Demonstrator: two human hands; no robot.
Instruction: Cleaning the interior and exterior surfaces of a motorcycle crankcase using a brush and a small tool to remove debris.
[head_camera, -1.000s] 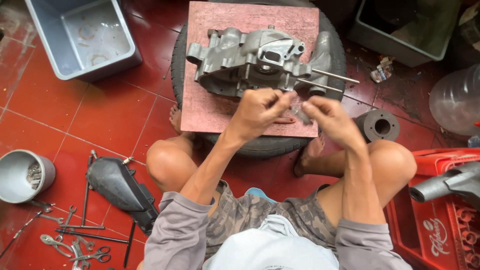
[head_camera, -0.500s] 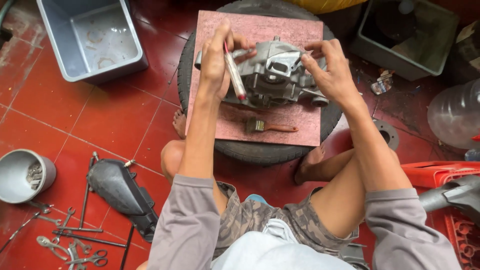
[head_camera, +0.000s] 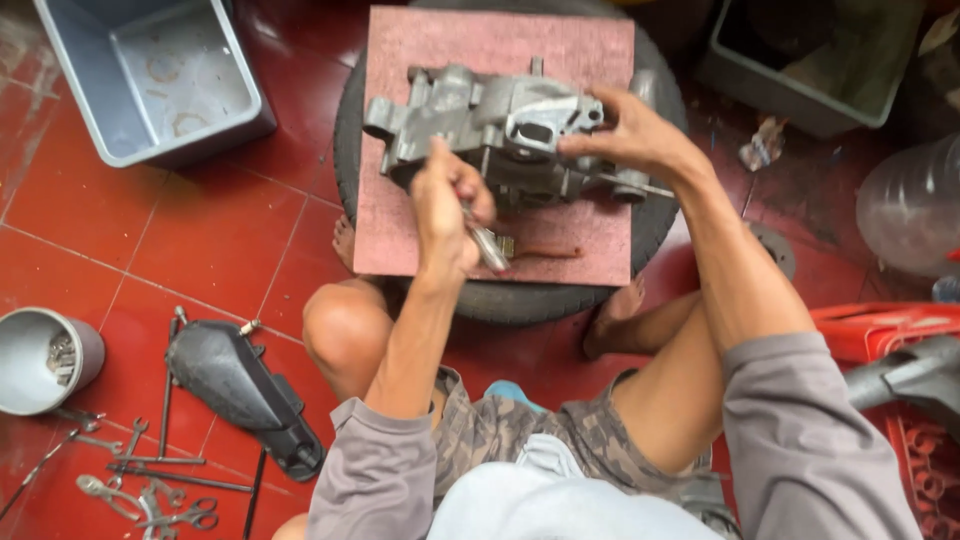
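A grey metal engine casing (head_camera: 480, 125) lies on a reddish board (head_camera: 430, 230) set on top of a black tyre (head_camera: 520, 300). My left hand (head_camera: 448, 205) is closed around a short metal rod-like tool (head_camera: 487, 247) at the casing's near edge. My right hand (head_camera: 628, 132) rests on the casing's right side, fingers spread over it. A small brush (head_camera: 540, 252) lies on the board just below the casing, partly hidden by my left hand.
A grey plastic tub (head_camera: 150, 75) stands at the top left and another bin (head_camera: 810, 70) at the top right. A black cover (head_camera: 235, 385), loose wrenches (head_camera: 140, 480) and a metal bowl (head_camera: 35, 360) lie on the red tiles at left. A red crate (head_camera: 900, 400) stands at right.
My left hand has come down from the casing's upper left to its near edge with the metal tool. My right hand has stayed on the casing's right side.
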